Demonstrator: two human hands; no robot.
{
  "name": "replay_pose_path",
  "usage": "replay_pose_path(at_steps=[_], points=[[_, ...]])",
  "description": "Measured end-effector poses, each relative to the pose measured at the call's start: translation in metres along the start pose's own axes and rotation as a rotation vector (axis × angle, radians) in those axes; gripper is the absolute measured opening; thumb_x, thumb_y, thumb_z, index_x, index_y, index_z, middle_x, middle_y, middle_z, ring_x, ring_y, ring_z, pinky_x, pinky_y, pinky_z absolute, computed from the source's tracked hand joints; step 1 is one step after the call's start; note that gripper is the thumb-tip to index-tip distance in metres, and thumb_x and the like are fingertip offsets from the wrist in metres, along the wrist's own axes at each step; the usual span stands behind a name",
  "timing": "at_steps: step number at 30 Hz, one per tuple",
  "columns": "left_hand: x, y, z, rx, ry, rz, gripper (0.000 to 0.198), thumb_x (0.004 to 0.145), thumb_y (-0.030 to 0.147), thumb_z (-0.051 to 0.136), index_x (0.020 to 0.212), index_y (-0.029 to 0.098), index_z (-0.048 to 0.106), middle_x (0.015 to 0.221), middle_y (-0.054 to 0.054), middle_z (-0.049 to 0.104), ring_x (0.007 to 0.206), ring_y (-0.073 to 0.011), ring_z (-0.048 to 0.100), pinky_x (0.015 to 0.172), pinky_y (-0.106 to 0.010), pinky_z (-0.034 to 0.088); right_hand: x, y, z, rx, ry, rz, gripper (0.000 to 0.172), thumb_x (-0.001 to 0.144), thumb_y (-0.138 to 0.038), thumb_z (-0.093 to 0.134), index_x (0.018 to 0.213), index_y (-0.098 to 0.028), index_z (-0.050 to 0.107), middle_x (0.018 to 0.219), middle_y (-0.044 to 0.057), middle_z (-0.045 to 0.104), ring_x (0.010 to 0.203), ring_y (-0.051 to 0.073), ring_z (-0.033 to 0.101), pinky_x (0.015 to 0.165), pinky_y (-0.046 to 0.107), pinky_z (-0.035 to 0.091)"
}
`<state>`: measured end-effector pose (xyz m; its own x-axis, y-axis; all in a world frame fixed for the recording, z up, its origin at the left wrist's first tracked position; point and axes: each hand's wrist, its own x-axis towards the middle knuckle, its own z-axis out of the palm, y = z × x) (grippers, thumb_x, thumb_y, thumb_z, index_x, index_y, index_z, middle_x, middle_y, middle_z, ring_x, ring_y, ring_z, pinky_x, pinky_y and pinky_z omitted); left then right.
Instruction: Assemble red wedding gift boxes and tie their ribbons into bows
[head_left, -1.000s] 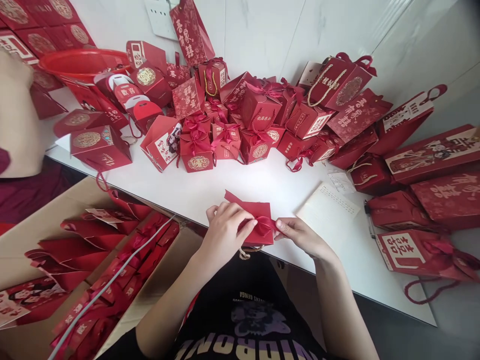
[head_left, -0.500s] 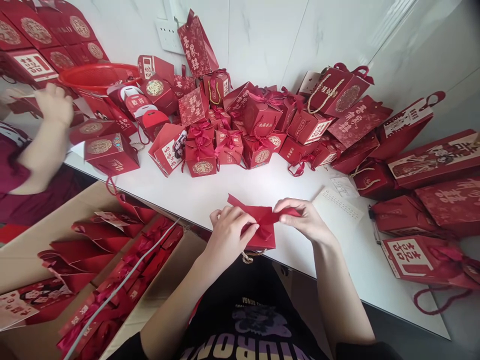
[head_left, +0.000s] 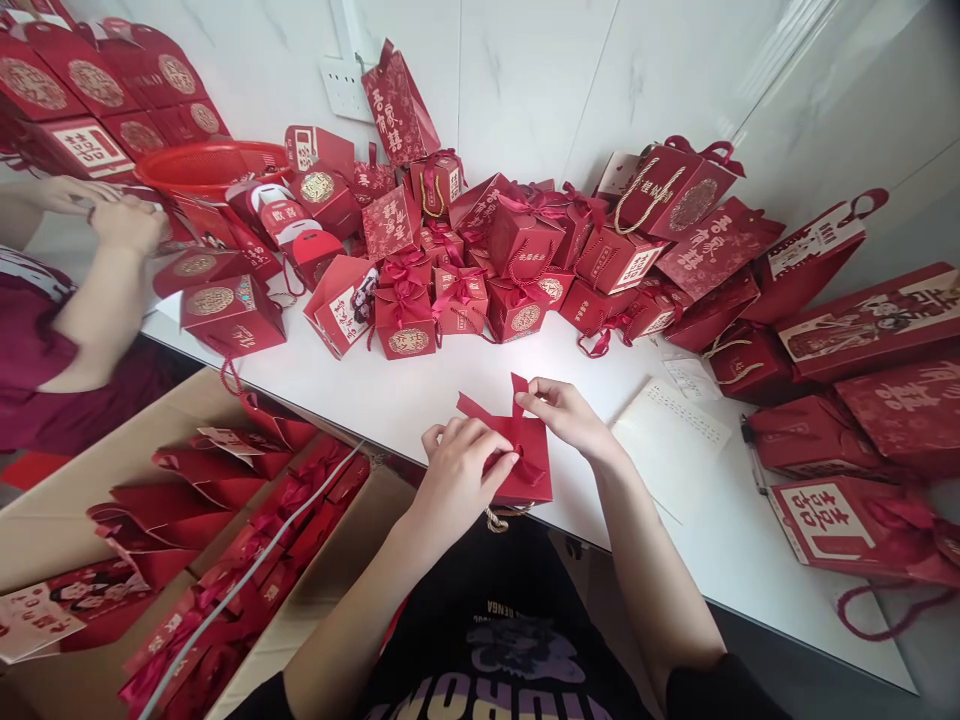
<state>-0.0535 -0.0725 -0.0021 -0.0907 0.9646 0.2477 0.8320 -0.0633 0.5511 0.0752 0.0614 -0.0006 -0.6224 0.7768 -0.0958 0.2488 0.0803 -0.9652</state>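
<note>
Ribbon [head_left: 518, 398] end now up, not out sideways: R hand [head_left: 566, 415] pinched on it, L hand [head_left: 459, 472] clamped on knot [head_left: 516, 452], bag [head_left: 534, 483] flat on bench [head_left: 420, 385].

at frame centre lies a plain red gift bag [head_left: 517, 455] with a red ribbon [head_left: 519, 405]; behind, red boxes [head_left: 409, 320] bear gold medallions (round ones); white table [head_left: 420, 385]; upper left, a red basket [head_left: 202, 165].
</note>
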Motion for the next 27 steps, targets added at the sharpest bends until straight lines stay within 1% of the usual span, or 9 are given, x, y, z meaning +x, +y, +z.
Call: replay_pose_path(at_steps=[6,11,14,17,19,20,22,24,27], points=[[0.0,0.001,-0.001,0.007,0.002,-0.004,0.009,0.09,0.023,0.054,0.084,0.021,0.061,0.085,0.001,0.064,0.085,-0.0176,0.055,0.083,-0.037,0.031,0.002,0.005,0.005,0.056,-0.045,0.168,0.041,0.07,-0.055,0.06,0.058,-0.019,0.046,0.052,-0.006,0.043,0.049,0.008,0.036,0.048,0.024,0.029],[0.0,0.0,0.0,0.048,-0.019,0.045,0.03,0.093,0.022,0.048,0.122,0.025,0.054,0.085,-0.002,0.062,0.086,-0.0196,0.053,0.083,-0.038,0.032,0.008,0.013,0.004,0.037,-0.05,0.224,0.032,0.068,-0.048,0.06,0.058,-0.019,0.05,0.054,-0.004,0.048,0.05,0.01,0.04,0.05,0.025,0.032],[0.001,-0.001,0.001,0.095,-0.035,0.072,0.026,0.094,0.024,0.047,0.114,0.026,0.062,0.087,-0.003,0.06,0.088,-0.0208,0.051,0.082,-0.04,0.031,0.01,0.016,0.002,-0.001,-0.016,0.235,0.031,0.071,-0.047,0.058,0.062,-0.018,0.053,0.058,-0.002,0.052,0.053,0.012,0.044,0.053,0.026,0.035],[0.001,-0.002,0.002,0.093,-0.033,0.073,0.025,0.094,0.025,0.047,0.11,0.023,0.065,0.088,-0.004,0.06,0.089,-0.0211,0.051,0.083,-0.041,0.031,-0.003,0.013,-0.002,-0.109,0.194,0.155,0.03,0.078,-0.049,0.054,0.074,-0.02,0.053,0.072,0.001,0.057,0.065,0.015,0.051,0.063,0.029,0.039],[0.001,-0.002,0.002,0.085,-0.026,0.074,0.025,0.094,0.025,0.048,0.112,0.023,0.065,0.088,-0.004,0.06,0.089,-0.0209,0.051,0.083,-0.041,0.031,-0.023,0.008,-0.003,-0.243,0.384,0.078,0.032,0.081,-0.053,0.051,0.075,-0.022,0.049,0.07,0.0,0.054,0.064,0.016,0.05,0.063,0.029,0.038],[0.001,-0.002,0.002,0.083,-0.025,0.076,0.025,0.094,0.026,0.048,0.112,0.023,0.065,0.088,-0.004,0.06,0.088,-0.0208,0.052,0.083,-0.041,0.031,-0.035,0.004,-0.003,-0.302,0.419,0.07,0.036,0.083,-0.056,0.048,0.071,-0.022,0.046,0.063,-0.002,0.049,0.059,0.015,0.046,0.059,0.029,0.037],[0.001,-0.002,0.002,0.086,-0.032,0.075,0.026,0.094,0.026,0.048,0.113,0.023,0.064,0.087,-0.004,0.06,0.088,-0.021,0.052,0.082,-0.04,0.031,-0.06,-0.003,0.0,-0.329,0.309,0.096,0.044,0.085,-0.062,0.042,0.064,-0.023,0.044,0.054,-0.004,0.04,0.051,0.014,0.038,0.052,0.028,0.033],[0.001,-0.002,0.001,0.089,-0.038,0.074,0.026,0.093,0.026,0.049,0.114,0.022,0.064,0.087,-0.004,0.061,0.088,-0.0212,0.052,0.082,-0.041,0.031,-0.079,-0.007,0.007,-0.335,0.175,0.097,0.045,0.082,-0.063,0.048,0.062,-0.023,0.044,0.053,-0.003,0.04,0.052,0.014,0.037,0.051,0.028,0.032],[0.002,-0.003,0.0,0.079,-0.041,0.08,0.025,0.094,0.025,0.048,0.114,0.023,0.064,0.088,-0.003,0.061,0.089,-0.021,0.052,0.084,-0.041,0.031,-0.093,-0.007,0.018,-0.35,0.111,0.114,0.039,0.079,-0.055,0.058,0.064,-0.022,0.045,0.054,-0.005,0.039,0.052,0.012,0.034,0.051,0.027,0.031]])
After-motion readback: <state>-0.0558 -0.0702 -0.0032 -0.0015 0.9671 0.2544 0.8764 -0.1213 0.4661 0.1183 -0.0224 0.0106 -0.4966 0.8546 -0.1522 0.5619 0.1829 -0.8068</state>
